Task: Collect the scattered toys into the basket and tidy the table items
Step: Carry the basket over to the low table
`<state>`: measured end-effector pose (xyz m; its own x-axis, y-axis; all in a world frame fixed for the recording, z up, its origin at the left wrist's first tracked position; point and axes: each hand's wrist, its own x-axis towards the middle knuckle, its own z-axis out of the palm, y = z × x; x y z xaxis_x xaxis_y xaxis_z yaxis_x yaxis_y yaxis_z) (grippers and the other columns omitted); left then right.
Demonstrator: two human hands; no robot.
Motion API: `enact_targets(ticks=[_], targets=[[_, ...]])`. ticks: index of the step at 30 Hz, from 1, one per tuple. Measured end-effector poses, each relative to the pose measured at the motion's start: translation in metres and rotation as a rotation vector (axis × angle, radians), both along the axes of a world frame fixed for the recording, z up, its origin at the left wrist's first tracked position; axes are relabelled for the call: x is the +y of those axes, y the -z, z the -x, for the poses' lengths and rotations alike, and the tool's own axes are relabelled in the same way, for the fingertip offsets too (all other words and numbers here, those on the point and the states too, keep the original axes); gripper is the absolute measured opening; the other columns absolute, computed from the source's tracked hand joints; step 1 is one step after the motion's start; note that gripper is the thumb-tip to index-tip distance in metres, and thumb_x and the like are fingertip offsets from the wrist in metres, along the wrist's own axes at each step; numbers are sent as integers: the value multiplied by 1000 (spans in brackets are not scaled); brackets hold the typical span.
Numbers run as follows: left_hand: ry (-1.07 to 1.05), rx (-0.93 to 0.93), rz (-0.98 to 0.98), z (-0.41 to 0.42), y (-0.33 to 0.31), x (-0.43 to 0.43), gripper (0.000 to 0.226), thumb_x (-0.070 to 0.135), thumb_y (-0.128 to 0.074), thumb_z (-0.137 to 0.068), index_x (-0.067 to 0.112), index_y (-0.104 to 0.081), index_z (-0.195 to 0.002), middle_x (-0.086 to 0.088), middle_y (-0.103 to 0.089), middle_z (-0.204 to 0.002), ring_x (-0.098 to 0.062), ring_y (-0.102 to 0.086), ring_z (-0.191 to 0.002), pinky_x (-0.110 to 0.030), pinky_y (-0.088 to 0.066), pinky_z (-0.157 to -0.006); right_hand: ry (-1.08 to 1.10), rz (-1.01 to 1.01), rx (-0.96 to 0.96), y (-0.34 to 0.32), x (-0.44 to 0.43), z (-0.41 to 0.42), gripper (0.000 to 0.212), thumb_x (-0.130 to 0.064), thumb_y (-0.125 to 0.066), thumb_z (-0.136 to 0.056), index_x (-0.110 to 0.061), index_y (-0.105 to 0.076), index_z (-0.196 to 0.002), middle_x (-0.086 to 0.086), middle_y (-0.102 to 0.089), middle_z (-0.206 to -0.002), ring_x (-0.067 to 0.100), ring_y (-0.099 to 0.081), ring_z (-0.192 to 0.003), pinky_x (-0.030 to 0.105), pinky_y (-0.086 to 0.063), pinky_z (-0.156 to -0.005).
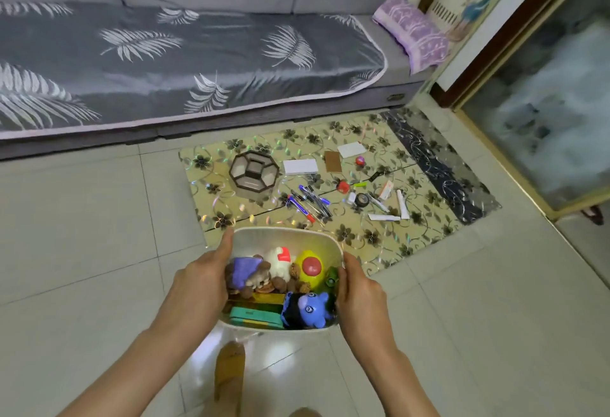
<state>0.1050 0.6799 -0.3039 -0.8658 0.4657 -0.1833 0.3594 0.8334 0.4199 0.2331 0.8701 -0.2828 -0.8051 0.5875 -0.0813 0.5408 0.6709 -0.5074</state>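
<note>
While both the left hand (201, 279) and right hand (358, 294) clasp the basket (287, 238) between them, the pens (308, 202) lie ahead, slightly right, nearer the right hand.

Counts: 1 basket (286, 235), held by 2 hands: left (198, 288), right (361, 297). Inside it: 1 blue plush (312, 309), 1 yellow toy with red button (310, 269), 1 white plush with red heart (280, 259), 1 purple toy (244, 271), several brown nuts (275, 283), exact number unclear. On the counter (425, 238): 1 octagonal tray (253, 170), 2 white cards (299, 166) (352, 149), 1 brown card (332, 161), 2 small red toys (343, 186) (360, 161), 1 tape roll (362, 199), a pile of pens (310, 202), roughly 6, 3 white tubes (402, 204).
</note>
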Motion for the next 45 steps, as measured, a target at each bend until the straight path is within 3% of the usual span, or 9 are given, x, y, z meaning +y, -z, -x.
enact_targets(ticks=[8, 18, 24, 27, 32, 34, 38, 42, 45], targets=[[-153, 2, -23, 58, 14, 78, 82, 7, -45, -86, 35, 0, -149, -4, -63, -109, -25, -63, -87, -27, -35, -64, -168, 46, -3, 16, 103, 94, 26, -22, -35, -101, -19, -48, -124, 9, -65, -71, 30, -60, -64, 36, -45, -55], [-537, -171, 88, 30, 74, 149, 93, 3, -51, -79, 34, 0, -150, 0, -59, -92, -23, -60, -73, -30, -48, -67, -531, 207, -288, 98, 191, 162, 38, -18, -40, -100, -25, -38, -137, 0, -60, -77, 10, -52, -60, 11, -28, -43], [-673, -238, 67, 42, 143, 171, 95, -4, -45, -76, 34, -1, -150, -6, -61, -100, -28, -61, -79, -32, -47, -68, -542, 232, -355, 175, 201, 192, 34, -17, -42, -97, -32, -41, -127, 6, -64, -89, 18, -61, -75, 25, -45, -59], [-716, -273, 78, 56, 179, 168, 95, -4, -48, -75, 37, -5, -149, -6, -61, -109, -29, -63, -86, -34, -49, -72, -564, 222, -398, 206, 195, 208, 32, -9, -40, -95, -28, -42, -121, 5, -57, -85, 21, -55, -72, 26, -40, -59], [-774, -334, 109, 65, 233, 157, 92, -7, -43, -74, 37, -10, -147, -10, -59, -110, -26, -56, -78, -35, -48, -72, -645, 185, -541, 238, 179, 223, 37, -8, -34, -99, -21, -34, -135, -11, -30, -67, 0, -29, -52, 5, -38, -54], [-820, -383, 83, 67, 249, 154, 88, -6, -40, -76, 40, -11, -145, -9, -57, -116, -21, -50, -77, -36, -49, -76, -566, 261, -576, 257, 167, 223, 38, -9, -35, -98, -21, -36, -134, -13, -38, -69, -3, -35, -57, 11, -37, -48], [-846, -449, 100, 59, 273, 147, 90, -6, -43, -76, 41, -10, -145, -10, -52, -126, -20, -47, -71, -37, -48, -72, -489, 271, -721, 283, 149, 210, 53, -14, -37, -93, -34, -19, -139, 6, -63, -106, 19, -61, -92, 28, -49, -82], [-804, -483, 97, 54, 291, 140, 95, -9, -48, -71, 36, -14, -148, -14, -46, -137, -35, -63, -82, -34, -39, -62, -524, 361, -771, 281, 147, 210, 59, -22, -39, -97, -28, -9, -147, 9, -60, -122, 25, -59, -110, 30, -45, -92], [-796, -502, 102, 58, 295, 142, 88, -6, -45, -75, 36, -17, -147, -12, -45, -138, -41, -61, -102, -38, -44, -67, -495, 334, -833, 283, 150, 221, 64, -62, -15, -92, -37, 3, -148, 5, -47, -140, 19, -47, -128, 27, -33, -104]])
